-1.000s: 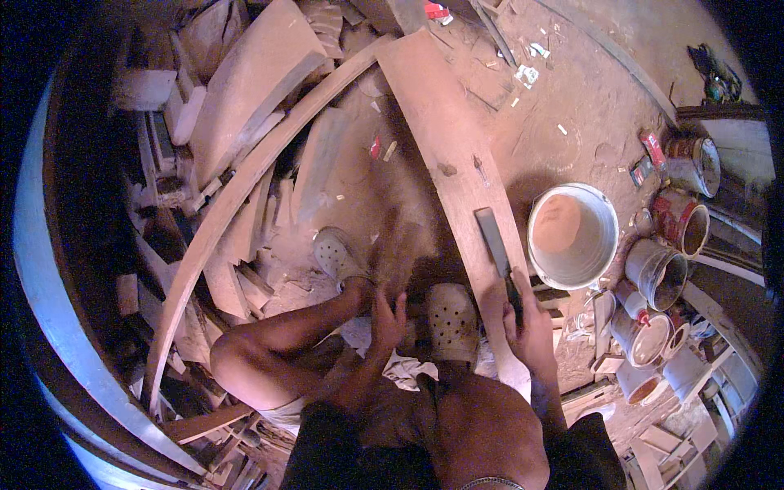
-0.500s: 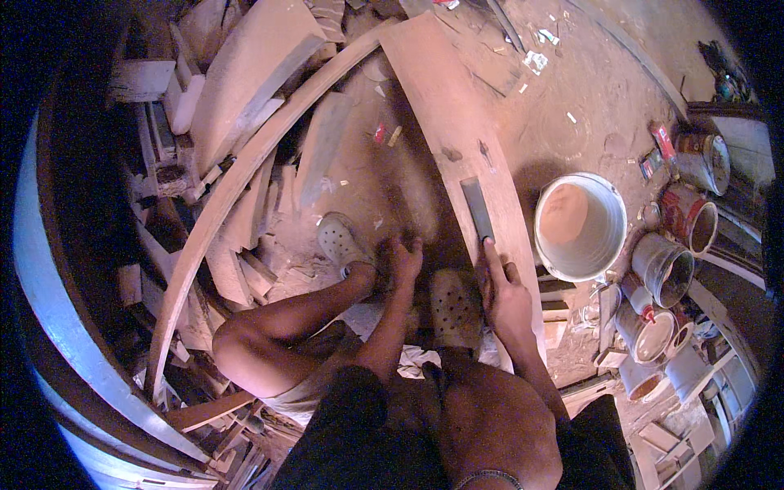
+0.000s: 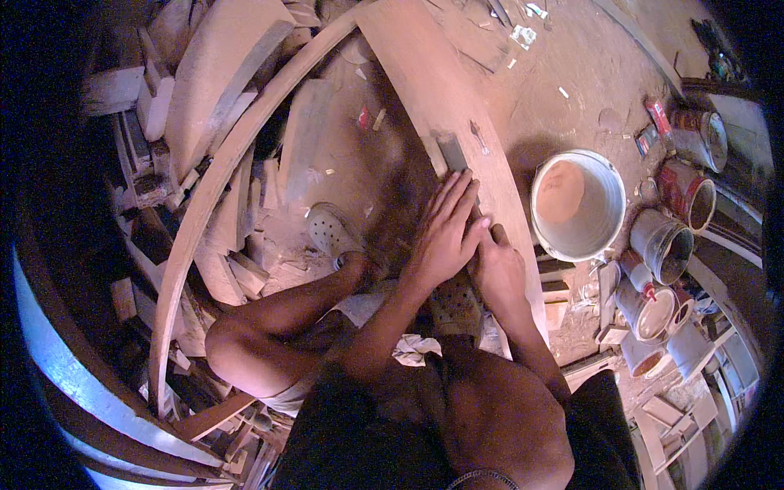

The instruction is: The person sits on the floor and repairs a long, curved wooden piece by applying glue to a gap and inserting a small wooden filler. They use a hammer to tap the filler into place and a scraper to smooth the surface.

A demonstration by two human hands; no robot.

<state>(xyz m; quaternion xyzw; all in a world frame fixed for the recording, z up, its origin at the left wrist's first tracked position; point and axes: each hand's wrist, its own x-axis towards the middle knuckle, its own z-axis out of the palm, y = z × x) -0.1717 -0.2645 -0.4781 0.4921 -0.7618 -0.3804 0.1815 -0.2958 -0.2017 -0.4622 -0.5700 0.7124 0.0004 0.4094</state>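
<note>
A long, curved wooden board (image 3: 420,61) slants away in front of me, with a dark knot and a slot-like mark on its face. On it lies a flat, dark grey strip (image 3: 452,153), perhaps a blade or file; most of its length is hidden under my hands. My left hand (image 3: 445,224) rests with outstretched fingers on top of the strip. Right behind it, my right hand (image 3: 498,265) is closed around the strip's near end, its thumb beside my left thumb. The two hands touch.
Right of the board stands a white bucket (image 3: 578,204) with brownish material inside. Several used paint cans (image 3: 663,245) line the far right. Curved wooden strip (image 3: 220,167) and stacked offcuts (image 3: 220,90) crowd the left. My shoe (image 3: 331,229) is on the dusty floor between.
My left hand has come up and right from above the floor onto the grey strip. The strip and my right hand have moved slightly up and left in the picture, and the view has shifted a little.
</note>
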